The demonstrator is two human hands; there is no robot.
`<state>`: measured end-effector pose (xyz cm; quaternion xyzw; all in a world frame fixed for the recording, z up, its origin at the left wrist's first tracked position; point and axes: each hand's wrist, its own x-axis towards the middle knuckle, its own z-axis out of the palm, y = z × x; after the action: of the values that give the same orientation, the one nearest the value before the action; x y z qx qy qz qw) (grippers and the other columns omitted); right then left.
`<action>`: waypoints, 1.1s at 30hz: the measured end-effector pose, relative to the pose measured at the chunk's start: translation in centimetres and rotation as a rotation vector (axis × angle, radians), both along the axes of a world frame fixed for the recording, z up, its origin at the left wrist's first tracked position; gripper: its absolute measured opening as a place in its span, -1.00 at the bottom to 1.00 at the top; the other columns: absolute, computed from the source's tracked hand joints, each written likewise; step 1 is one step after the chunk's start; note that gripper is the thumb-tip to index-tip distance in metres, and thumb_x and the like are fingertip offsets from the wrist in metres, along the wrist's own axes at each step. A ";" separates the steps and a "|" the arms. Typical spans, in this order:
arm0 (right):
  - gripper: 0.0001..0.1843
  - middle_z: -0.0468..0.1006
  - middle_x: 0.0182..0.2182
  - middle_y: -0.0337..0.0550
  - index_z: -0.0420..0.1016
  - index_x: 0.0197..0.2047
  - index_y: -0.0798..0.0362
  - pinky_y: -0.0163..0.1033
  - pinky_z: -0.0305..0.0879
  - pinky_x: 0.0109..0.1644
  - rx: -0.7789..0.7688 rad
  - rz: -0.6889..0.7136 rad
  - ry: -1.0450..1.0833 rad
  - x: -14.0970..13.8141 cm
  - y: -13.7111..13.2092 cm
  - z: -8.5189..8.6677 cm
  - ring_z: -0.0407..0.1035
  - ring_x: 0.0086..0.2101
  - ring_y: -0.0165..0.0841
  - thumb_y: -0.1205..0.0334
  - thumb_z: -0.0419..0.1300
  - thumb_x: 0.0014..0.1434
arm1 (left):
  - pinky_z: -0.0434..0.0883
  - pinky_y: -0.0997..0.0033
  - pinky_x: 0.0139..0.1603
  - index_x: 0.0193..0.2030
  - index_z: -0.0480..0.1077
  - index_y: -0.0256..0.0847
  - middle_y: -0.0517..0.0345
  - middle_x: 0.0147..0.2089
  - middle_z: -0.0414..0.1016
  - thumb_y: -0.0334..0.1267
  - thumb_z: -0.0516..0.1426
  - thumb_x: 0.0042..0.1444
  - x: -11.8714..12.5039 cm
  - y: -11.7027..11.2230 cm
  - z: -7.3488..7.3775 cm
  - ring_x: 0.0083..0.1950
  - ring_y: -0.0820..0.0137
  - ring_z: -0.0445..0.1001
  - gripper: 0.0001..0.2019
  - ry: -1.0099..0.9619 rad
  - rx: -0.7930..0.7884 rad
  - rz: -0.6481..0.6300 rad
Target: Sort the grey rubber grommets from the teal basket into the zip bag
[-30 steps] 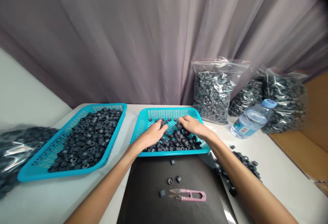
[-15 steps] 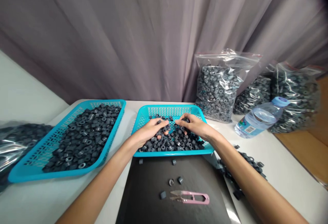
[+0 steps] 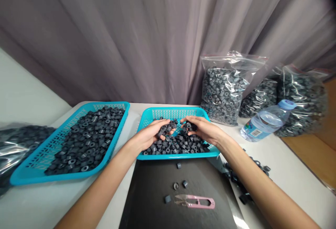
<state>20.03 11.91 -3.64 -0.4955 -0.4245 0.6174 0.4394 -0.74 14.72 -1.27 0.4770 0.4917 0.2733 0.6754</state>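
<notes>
Both of my hands are inside a turquoise plastic basket (image 3: 178, 157) that holds a layer of short dark grey rubber rings (image 3: 183, 145). My left hand (image 3: 152, 133) is cupped, palm turned inward, with a heap of the rings between its thumb and fingers. Facing it, my right hand (image 3: 204, 128) curls round a smaller clump of the same rings. A gap separates the two hands, and the basket's perforated floor shows there. In front of the basket, on a dark mat (image 3: 152, 194), lie pink thread snips (image 3: 195, 201) and several loose rings.
To the left stands a larger turquoise basket (image 3: 15, 178) full of rings, beside a plastic bag (image 3: 21, 145). A zip bag of rings (image 3: 222, 96), more filled bags (image 3: 301, 99) and a tilted-looking water bottle (image 3: 267, 120) are at right. A loose ring pile (image 3: 258, 167) lies by my right forearm.
My hands have turned their palms more upward and inward, and more rings show in them. A ring near the mat's upper left edge is no longer visible.
</notes>
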 end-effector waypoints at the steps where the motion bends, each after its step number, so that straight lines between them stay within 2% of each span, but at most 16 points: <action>1: -0.77 0.58 -0.28 -0.12 0.59 -0.27 0.05 -0.37 0.45 -0.36 -0.022 -0.011 0.027 0.1 0.0 0.1 0.42 -0.27 -0.38 0.08 0.20 0.27 | 0.18 0.61 -0.57 -0.22 0.50 -0.22 0.10 -0.30 0.59 -0.15 0.24 0.16 0.0 0.1 0.1 -0.30 0.43 0.51 -0.83 -0.021 -0.024 0.001; 6: -0.71 0.59 -0.30 -0.10 0.60 -0.26 0.08 -0.38 0.47 -0.38 -0.104 -0.052 0.118 0.2 0.1 0.5 0.41 -0.31 -0.40 0.03 0.23 0.29 | 0.13 0.65 -0.64 -0.19 0.53 -0.29 -0.03 -0.30 0.61 -0.27 0.11 0.27 0.1 0.3 0.6 -0.36 0.45 0.53 -0.81 -0.128 -0.152 -0.031; 11: -0.69 0.58 -0.31 -0.11 0.58 -0.24 0.07 -0.34 0.50 -0.38 -0.128 -0.048 0.183 0.0 -0.3 1.2 0.43 -0.34 -0.39 0.01 0.17 0.33 | 0.24 0.65 -0.62 -0.13 0.55 -0.26 -0.06 -0.22 0.64 -0.25 0.06 0.33 0.1 0.3 0.8 -0.31 0.43 0.56 -0.76 -0.190 -0.186 -0.016; 15: -0.67 0.56 -0.28 -0.11 0.56 -0.22 0.08 -0.29 0.54 -0.34 -0.117 -0.046 0.221 -0.3 -0.8 1.7 0.46 -0.35 -0.38 0.02 0.12 0.37 | 0.38 0.62 -0.58 -0.10 0.55 -0.28 -0.03 -0.18 0.64 -0.16 0.08 0.34 -0.1 0.3 0.7 -0.39 0.47 0.54 -0.73 -0.212 -0.197 -0.020; 17: -0.68 0.54 -0.25 -0.11 0.54 -0.22 0.08 -0.26 0.57 -0.30 -0.103 -0.053 0.232 -0.6 -1.0 1.8 0.47 -0.34 -0.38 0.03 0.12 0.37 | 0.46 0.60 -0.51 -0.09 0.54 -0.30 -0.03 -0.18 0.64 -0.14 0.09 0.34 -0.1 0.3 0.8 -0.41 0.47 0.56 -0.71 -0.228 -0.220 -0.024; 19: -0.71 0.53 -0.23 -0.11 0.54 -0.21 0.07 -0.22 0.59 -0.27 -0.080 -0.063 0.239 -0.9 -1.2 1.9 0.49 -0.31 -0.36 0.03 0.14 0.36 | 0.54 0.54 -0.41 -0.09 0.52 -0.34 -0.08 -0.16 0.64 -0.16 0.08 0.35 0.0 0.1 1.0 -0.34 0.40 0.61 -0.72 -0.248 -0.235 -0.004; 23: -0.77 0.53 -0.25 -0.08 0.56 -0.23 0.09 -0.18 0.59 -0.31 -0.019 -0.148 0.242 -1.5 -1.3 1.8 0.49 -0.27 -0.29 0.08 0.23 0.28 | 0.63 0.27 -0.12 -0.12 0.51 -0.36 -0.12 -0.07 0.64 -0.26 0.07 0.35 0.2 0.0 1.3 -0.17 0.23 0.67 -0.76 -0.339 -0.211 0.029; 28: -0.83 0.52 -0.22 -0.16 0.55 -0.30 0.06 -0.29 0.52 -0.29 0.068 -0.249 0.262 -2.2 -1.5 2.0 0.44 -0.26 -0.37 0.15 0.36 0.13 | 0.56 0.01 0.10 -0.18 0.51 -0.44 -0.25 -0.08 0.65 -0.34 -0.01 0.36 0.0 0.1 1.4 -0.01 0.07 0.64 -0.71 -0.455 -0.228 -0.042; 31: -0.71 0.50 -0.31 -0.27 0.51 -0.25 0.04 -0.39 0.41 -0.25 0.125 -0.281 0.288 -2.5 -1.9 2.3 0.40 -0.32 -0.46 0.21 0.47 -0.03 | 0.50 -0.08 0.17 -0.10 0.50 -0.50 -0.29 -0.08 0.66 -0.40 -0.02 0.33 -0.2 0.1 1.3 0.06 0.01 0.61 -0.71 -0.494 -0.235 -0.071; 33: -0.61 0.47 -0.39 -0.31 0.49 -0.23 0.04 -0.40 0.34 -0.30 0.138 -0.276 0.305 -2.5 -2.0 2.4 0.35 -0.40 -0.50 0.23 0.51 -0.12 | 0.45 -0.09 0.23 -0.01 0.48 -0.53 -0.29 -0.08 0.66 -0.40 -0.02 0.33 -0.3 0.1 1.3 0.10 0.00 0.59 -0.70 -0.502 -0.241 -0.082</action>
<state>17.50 9.95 -1.27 -0.4184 -0.3226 0.5888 0.6117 -1.08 14.86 0.04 0.3299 0.3182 0.2950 0.8384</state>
